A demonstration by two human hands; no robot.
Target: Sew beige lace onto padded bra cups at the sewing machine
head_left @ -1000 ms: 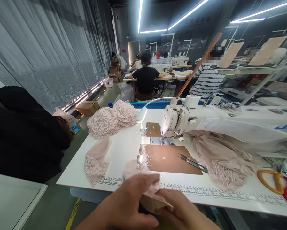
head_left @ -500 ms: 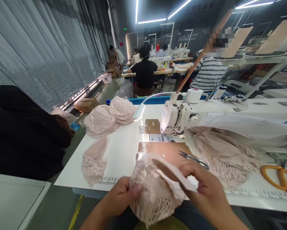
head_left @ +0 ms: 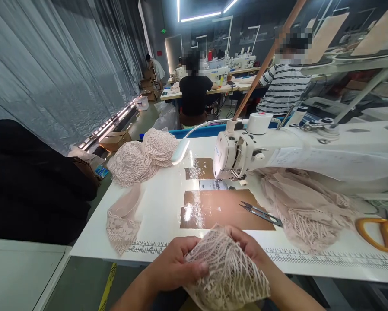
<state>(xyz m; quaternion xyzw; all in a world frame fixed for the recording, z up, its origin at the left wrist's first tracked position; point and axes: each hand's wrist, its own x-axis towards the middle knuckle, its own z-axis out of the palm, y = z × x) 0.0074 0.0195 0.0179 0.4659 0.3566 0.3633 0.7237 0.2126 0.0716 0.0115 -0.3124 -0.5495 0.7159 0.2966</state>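
Between my two hands, over the table's front edge, is a pinkish-beige lace bra cup [head_left: 228, 270]. My left hand [head_left: 177, 263] grips its left side, thumb lying on the lace. My right hand [head_left: 247, 246] has hold of the far right edge, its fingers partly hidden behind the cup. Beyond the hands, black thread snips [head_left: 260, 213] lie on a brown patch of the table. The sewing machine [head_left: 236, 151] stands behind that, its needle area lit. A loose lace piece [head_left: 124, 220] lies flat to the left.
Stacked lace cups [head_left: 132, 162] sit at the table's back left, beside a small lamp [head_left: 180, 151]. Beige lace fabric [head_left: 304, 207] is heaped under the machine arm. Orange-handled scissors [head_left: 375, 233] lie at right. A printed ruler [head_left: 148, 247] runs along the front edge. Co-workers sit farther back.
The cup has turned so its ribbed lace faces up. My right hand has moved in from the right to its far edge, and the pale strip it raised is out of sight.
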